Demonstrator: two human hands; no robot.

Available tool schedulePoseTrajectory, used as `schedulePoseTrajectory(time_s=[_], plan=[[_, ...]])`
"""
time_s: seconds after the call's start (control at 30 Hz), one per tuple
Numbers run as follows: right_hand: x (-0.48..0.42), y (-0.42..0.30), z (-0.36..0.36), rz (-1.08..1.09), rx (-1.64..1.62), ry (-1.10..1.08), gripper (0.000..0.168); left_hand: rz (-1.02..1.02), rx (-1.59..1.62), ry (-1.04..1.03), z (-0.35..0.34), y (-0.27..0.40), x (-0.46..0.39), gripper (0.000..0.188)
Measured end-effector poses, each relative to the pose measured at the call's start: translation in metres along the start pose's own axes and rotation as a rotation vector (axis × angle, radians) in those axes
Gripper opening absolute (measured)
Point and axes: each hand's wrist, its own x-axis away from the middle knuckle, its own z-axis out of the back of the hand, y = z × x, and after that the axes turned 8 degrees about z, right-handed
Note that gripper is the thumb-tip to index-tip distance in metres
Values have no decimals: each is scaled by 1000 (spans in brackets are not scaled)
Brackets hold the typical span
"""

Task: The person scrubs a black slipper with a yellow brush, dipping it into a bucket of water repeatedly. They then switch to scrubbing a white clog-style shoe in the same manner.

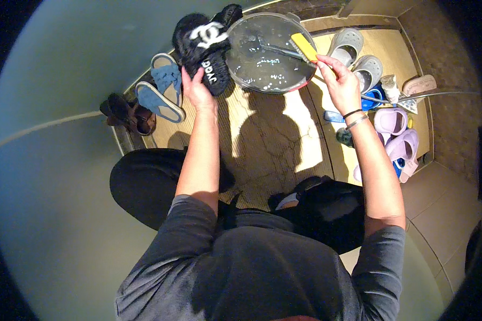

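My left hand [199,91] grips the heel end of a black fluffy slipper [181,36] with a white emblem on its strap and lettering on its insole. Another dark fluffy slipper [231,14] shows just beyond it, partly covered. Between thumb and fingers of my right hand [339,84] is a yellow scrubbing brush [303,45], bristles facing down and left. The brush is over the right side of a round basin [261,92] of cloudy water with bubbles [267,66]. A thin grey hose [438,94] passes behind my right wrist and dips into the water.
Left of the basin lie blue sandals [154,98] and brown footwear [144,120] against a wall. To the right stand grey clogs [369,72], lilac clogs [403,146], a blue-handled brush [333,116] and other small shoes. The tan floor surface [309,148] is cracked and partly shadowed.
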Motion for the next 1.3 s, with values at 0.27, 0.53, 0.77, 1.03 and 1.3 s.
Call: schedulePoseTrajectory(time_s=[0.27, 0.53, 0.77, 1.03, 1.3], plan=[[3, 7, 0, -64, 139, -95, 30, 315, 153, 157, 81, -72, -33, 52], [1, -2, -3, -178, 187, -184, 31, 253, -626, 450, 93, -104, -53, 58], [8, 6, -2, -82, 181, -132, 31, -157, -854, 252, -14, -51, -86, 49], [13, 2, 1, -7, 194, -155, 31, 165, -1041, 187, -60, -43, -117, 103], [9, -5, -2, -18, 197, -169, 32, -258, -621, 260, -36, -29, -107, 54]])
